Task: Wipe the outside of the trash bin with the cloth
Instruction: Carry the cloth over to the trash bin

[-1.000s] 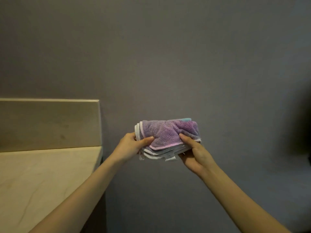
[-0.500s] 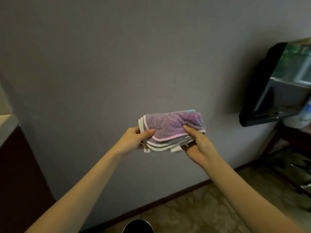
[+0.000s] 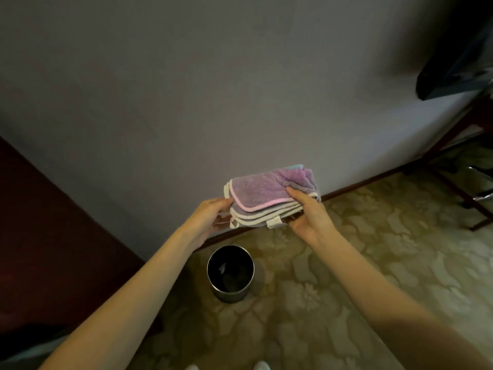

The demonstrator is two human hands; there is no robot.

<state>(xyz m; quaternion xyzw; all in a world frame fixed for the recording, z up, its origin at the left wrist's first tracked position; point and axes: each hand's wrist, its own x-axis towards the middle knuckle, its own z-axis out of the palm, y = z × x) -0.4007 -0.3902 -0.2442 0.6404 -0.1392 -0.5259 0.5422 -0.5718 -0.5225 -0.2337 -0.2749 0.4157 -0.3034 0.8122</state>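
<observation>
We hold the folded purple cloth (image 3: 269, 194) up in front of us, our left hand (image 3: 209, 218) pinching its left edge between thumb and curled fingers while our right hand (image 3: 310, 216) grips the right end, thumb on top. The round metal trash bin (image 3: 230, 273) stands below on the patterned carpet (image 3: 373, 257), near the grey wall (image 3: 213, 89) and beside a dark wooden cabinet (image 3: 53, 236).

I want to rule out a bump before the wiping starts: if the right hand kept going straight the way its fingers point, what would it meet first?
Probably the grey wall. The right hand points up and away, gripping the folded cloth, with nothing visible between; depth is unclear.
</observation>
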